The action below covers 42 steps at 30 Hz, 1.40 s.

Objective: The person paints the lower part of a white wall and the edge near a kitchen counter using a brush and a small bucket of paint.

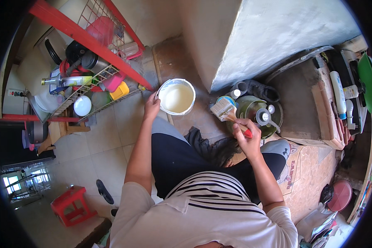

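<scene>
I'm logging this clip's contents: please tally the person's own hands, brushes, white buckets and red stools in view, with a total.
Hands: 2 (left hand, right hand)
Brush: 1
White bucket: 1
Red stool: 1
Total: 5

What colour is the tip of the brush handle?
The handle tip is red; the head view shows it best.
</scene>
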Motion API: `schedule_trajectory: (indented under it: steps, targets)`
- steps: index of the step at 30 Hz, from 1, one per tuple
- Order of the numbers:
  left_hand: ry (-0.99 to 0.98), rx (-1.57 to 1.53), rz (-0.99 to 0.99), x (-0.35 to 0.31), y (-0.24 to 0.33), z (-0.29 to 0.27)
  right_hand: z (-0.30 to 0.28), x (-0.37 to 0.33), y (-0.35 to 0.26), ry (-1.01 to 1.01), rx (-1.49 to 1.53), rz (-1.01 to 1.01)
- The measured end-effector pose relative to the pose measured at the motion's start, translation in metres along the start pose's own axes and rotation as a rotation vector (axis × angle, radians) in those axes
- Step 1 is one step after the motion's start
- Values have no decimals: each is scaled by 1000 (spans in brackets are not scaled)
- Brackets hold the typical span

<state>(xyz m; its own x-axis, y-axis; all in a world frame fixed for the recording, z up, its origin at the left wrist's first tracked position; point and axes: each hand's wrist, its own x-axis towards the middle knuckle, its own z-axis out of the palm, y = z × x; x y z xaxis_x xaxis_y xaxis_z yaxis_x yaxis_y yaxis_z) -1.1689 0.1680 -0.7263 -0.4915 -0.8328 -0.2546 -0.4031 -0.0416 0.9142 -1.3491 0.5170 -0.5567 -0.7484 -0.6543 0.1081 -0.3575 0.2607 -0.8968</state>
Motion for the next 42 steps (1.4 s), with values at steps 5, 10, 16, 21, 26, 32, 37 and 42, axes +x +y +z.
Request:
schedule_trajectory:
  steps: [5,10,16,21,26,32,37,42]
  targets:
    - [-58,158,-26,-7,5,-8,7,5,-9,-90,-4,15]
    - [-192,101,-37,-8,-9,-12,38,27,-14,-174,-51,-152]
    - [-380,225,-20,-15,3,3,91,46,8,-338,-29,-111]
    - [-359,317,-20,-26,9,7,127,58,40,-382,-169,-32]
    - [-402,185,-67,-23,7,4,161,77,60,-462,-341,-1]
    - [-370,178,-36,-19,3,7,207,90,97,-499,-500,59]
    - [-342,230,-30,-18,-1,4,235,91,120,-556,-599,26]
    - [-168,427,60,-29,9,13,234,85,138,-583,-604,-33]
